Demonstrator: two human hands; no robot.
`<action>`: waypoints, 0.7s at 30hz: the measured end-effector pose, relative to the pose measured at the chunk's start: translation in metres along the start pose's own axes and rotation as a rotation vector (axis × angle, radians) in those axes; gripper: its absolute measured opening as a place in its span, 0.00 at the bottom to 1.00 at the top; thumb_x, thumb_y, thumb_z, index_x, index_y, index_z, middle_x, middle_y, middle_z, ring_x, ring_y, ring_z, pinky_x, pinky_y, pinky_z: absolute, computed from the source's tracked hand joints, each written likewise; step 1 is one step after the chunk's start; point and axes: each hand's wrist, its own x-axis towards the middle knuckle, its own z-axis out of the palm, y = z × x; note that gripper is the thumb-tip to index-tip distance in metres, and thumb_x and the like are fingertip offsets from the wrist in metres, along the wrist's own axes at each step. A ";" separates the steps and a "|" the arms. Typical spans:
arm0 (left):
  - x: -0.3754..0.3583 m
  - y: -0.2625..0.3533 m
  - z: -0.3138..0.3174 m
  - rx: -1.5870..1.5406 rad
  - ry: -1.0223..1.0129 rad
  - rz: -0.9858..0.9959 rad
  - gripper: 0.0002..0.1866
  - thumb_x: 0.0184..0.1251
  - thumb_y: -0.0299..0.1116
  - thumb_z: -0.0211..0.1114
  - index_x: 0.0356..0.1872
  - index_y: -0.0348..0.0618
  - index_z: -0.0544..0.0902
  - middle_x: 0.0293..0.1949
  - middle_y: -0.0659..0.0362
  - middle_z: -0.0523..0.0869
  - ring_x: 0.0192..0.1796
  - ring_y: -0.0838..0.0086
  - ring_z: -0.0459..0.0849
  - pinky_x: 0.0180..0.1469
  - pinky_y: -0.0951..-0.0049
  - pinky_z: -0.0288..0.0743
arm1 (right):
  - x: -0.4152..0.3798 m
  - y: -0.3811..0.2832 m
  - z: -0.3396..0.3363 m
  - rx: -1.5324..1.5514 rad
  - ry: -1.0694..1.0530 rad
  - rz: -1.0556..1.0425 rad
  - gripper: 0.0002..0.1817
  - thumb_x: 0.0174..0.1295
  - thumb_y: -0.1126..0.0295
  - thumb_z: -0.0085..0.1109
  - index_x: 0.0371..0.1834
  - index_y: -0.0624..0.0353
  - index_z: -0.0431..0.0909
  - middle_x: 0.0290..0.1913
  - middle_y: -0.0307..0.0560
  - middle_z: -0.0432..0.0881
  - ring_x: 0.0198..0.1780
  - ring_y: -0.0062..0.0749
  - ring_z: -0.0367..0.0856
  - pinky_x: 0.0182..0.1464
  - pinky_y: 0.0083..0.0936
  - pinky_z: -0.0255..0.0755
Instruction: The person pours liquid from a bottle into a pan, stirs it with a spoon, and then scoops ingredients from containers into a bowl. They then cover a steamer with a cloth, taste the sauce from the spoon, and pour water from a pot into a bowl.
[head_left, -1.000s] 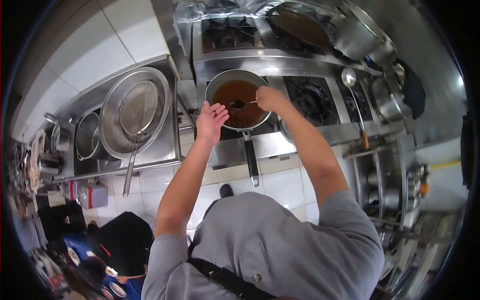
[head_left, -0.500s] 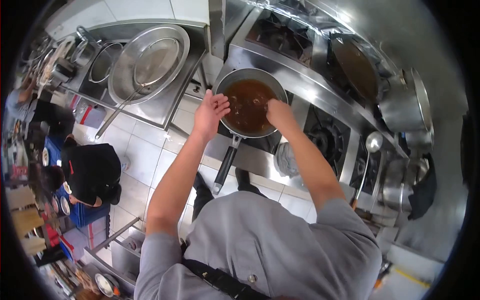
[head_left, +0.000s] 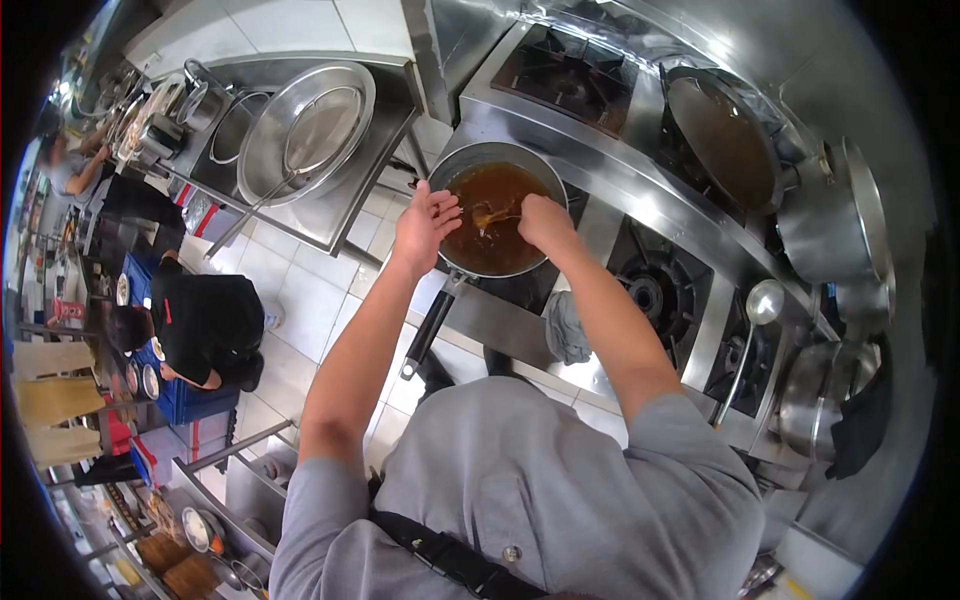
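Note:
A steel saucepan [head_left: 470, 160] with a black handle stands on the near left burner, full of brown liquid [head_left: 500, 190]. My right hand [head_left: 545, 222] is closed on a spoon [head_left: 487, 216] that is lifted just above the liquid, dripping. My left hand [head_left: 424, 226] hovers over the pan's left rim, palm up, fingers spread, holding nothing.
A second pan of brown liquid [head_left: 728, 140] sits at the back right, steel pots [head_left: 835, 215] beyond it. A ladle [head_left: 755, 320] lies on the stove's front edge. A large bowl with a strainer [head_left: 305, 128] rests on the left counter. A person in black [head_left: 200, 325] crouches on the floor.
The view has swung slightly. My right hand has lifted the spoon out of the liquid; half a second ago it was dipped low in the pan. My left hand stays by the rim.

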 end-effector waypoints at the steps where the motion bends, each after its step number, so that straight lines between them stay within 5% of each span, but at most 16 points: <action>1: 0.000 0.002 0.004 0.004 0.008 -0.002 0.36 0.78 0.57 0.43 0.61 0.26 0.70 0.56 0.45 0.77 0.58 0.60 0.77 0.61 0.61 0.72 | -0.008 0.001 -0.005 0.009 0.009 0.008 0.09 0.54 0.72 0.56 0.34 0.63 0.83 0.39 0.63 0.85 0.47 0.55 0.84 0.51 0.45 0.77; 16: 0.002 0.005 0.002 0.040 -0.015 0.011 0.36 0.78 0.57 0.41 0.62 0.26 0.69 0.58 0.43 0.77 0.59 0.59 0.77 0.62 0.61 0.72 | -0.021 0.003 0.003 -0.212 0.019 -0.128 0.08 0.51 0.73 0.59 0.33 0.64 0.79 0.35 0.58 0.85 0.38 0.51 0.86 0.42 0.45 0.78; 21: 0.011 0.005 0.003 0.036 -0.045 0.002 0.38 0.79 0.57 0.40 0.64 0.24 0.66 0.61 0.40 0.74 0.62 0.56 0.75 0.65 0.59 0.70 | -0.029 0.008 -0.008 -0.244 0.186 -0.094 0.11 0.53 0.71 0.62 0.38 0.61 0.75 0.32 0.53 0.86 0.38 0.46 0.87 0.41 0.41 0.79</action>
